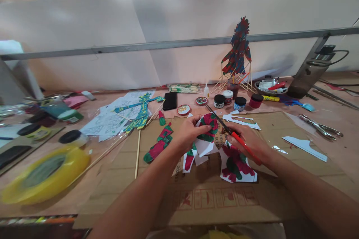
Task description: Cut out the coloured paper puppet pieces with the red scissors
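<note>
Between its thumb and fingers my left hand (188, 133) pinches a paper cutout (209, 123) painted magenta and green, with white paper still along its edge. My right hand (249, 138) is closed round the red handles of a pair of scissors (241, 143); the dark blades point up and left, beside the cutout. Below the hands, a larger painted paper piece (237, 164) with a white margin lies on the cardboard sheet (207, 214). A narrow painted strip (189, 161) rests left of it. Trimmed magenta and green pieces (158, 147) lie left of my left hand.
Paint jars (239, 103) stand behind the cardboard, near a phone (169, 101) and a red-rimmed dish (183, 109). A blue-green stick puppet (141, 112) lies left, near a yellow tape roll (47, 173). Pliers (319, 127) and a bottle (311, 73) are right. A painted figure (239, 48) stands behind.
</note>
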